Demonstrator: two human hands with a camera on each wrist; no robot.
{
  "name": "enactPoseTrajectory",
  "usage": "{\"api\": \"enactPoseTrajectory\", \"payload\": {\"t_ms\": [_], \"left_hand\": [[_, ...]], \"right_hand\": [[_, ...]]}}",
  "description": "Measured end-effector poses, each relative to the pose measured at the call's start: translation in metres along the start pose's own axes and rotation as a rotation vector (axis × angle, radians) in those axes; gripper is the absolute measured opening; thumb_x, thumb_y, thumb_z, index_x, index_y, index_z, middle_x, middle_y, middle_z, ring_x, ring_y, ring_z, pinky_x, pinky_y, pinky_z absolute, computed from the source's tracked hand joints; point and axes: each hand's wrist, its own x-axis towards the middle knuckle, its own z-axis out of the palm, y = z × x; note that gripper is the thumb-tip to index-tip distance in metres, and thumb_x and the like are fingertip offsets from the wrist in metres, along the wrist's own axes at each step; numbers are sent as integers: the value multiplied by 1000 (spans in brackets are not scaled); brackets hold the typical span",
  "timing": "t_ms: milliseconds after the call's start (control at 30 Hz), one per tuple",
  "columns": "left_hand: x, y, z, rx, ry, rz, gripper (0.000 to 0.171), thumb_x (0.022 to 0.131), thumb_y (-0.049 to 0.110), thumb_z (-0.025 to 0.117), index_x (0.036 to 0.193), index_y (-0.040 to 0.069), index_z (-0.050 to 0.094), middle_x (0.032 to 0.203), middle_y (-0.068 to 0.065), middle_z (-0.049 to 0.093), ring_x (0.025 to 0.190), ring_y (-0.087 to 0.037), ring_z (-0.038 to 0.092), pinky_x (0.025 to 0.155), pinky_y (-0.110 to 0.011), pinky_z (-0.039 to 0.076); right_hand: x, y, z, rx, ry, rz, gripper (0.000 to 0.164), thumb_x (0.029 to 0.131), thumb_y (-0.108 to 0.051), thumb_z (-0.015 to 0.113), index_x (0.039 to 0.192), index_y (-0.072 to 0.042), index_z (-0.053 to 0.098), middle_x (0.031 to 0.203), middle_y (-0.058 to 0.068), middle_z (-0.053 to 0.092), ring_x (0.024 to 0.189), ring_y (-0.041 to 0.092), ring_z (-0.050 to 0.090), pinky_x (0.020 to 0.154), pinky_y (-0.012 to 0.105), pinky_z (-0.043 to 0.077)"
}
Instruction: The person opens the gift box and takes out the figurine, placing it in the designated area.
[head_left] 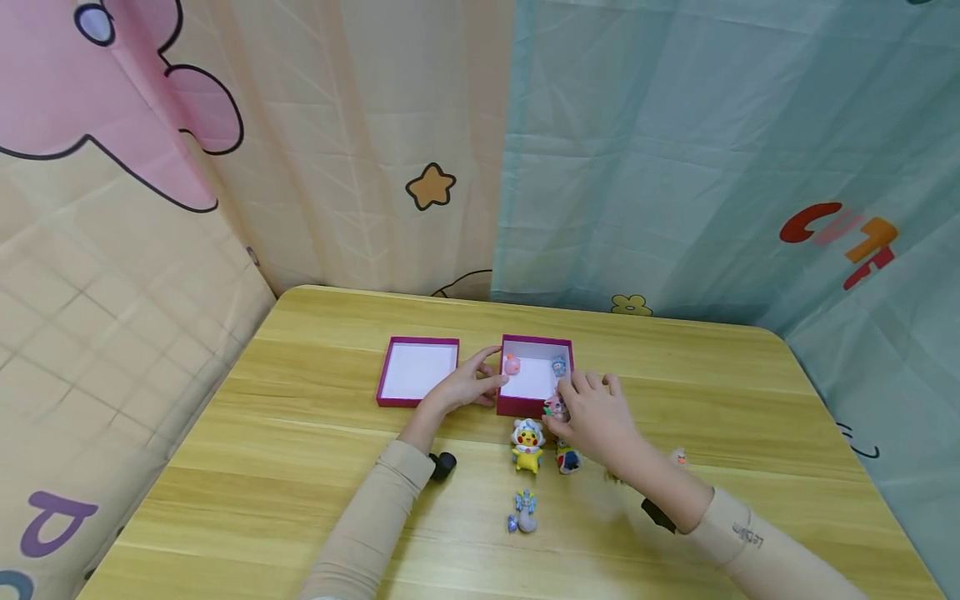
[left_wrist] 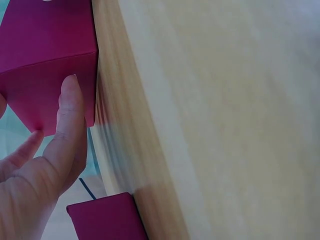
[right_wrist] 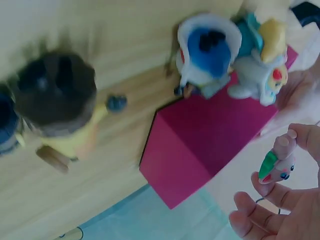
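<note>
Between thumb and fingertips my right hand [head_left: 598, 417] pinches a small pinkish-white figurine [right_wrist: 283, 159] with a green piece, over the front right rim of the magenta box [head_left: 520, 407]. A pink figurine [head_left: 512, 365] is inside that box at the left and a blue one [head_left: 558, 365] at the right. My left hand [head_left: 467, 386] touches the box's left side, its fingers extended against the magenta wall in the left wrist view. Just in front of the box stand a yellow figurine with a white hood [head_left: 528, 447] and a blue, red and white figurine [head_left: 567, 457].
A shallow magenta lid [head_left: 381, 398] with a white inside lies left of the box. Nearer on the wooden table [head_left: 285, 467] is a grey-blue figurine [head_left: 526, 512] beside a small blue piece [head_left: 512, 523]. Another figurine [head_left: 678, 457] shows behind the right forearm. Curtains hang behind the table.
</note>
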Motion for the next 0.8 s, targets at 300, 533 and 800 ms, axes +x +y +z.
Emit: {"api": "enactPoseTrajectory", "payload": {"t_ms": [300,533,800], "left_hand": [[1,-2,0,11,16,-3,63,90,14,58,144,19,26,106,-15,43,81,-21,53,75,-41,55],[0,-2,1,18,17,-3,64,91,15,58,145,19,24,107,-15,42,83,-23,53,76,-42,54],[0,-2,0,20,14,-3,64,91,16,58,145,18,24,108,-16,42,83,-24,54,76,-43,54]], "right_hand": [[-25,-12,11,-3,-13,-13,47,78,-51,63,98,-8,61,95,7,55,95,27,50,85,47,37],[-37,-19,14,8,-31,-13,47,77,-50,63,98,-8,61,94,7,54,94,27,50,86,48,37],[-52,-23,20,15,-67,-26,56,78,-51,62,110,-5,60,108,12,56,101,30,50,90,50,35]]}}
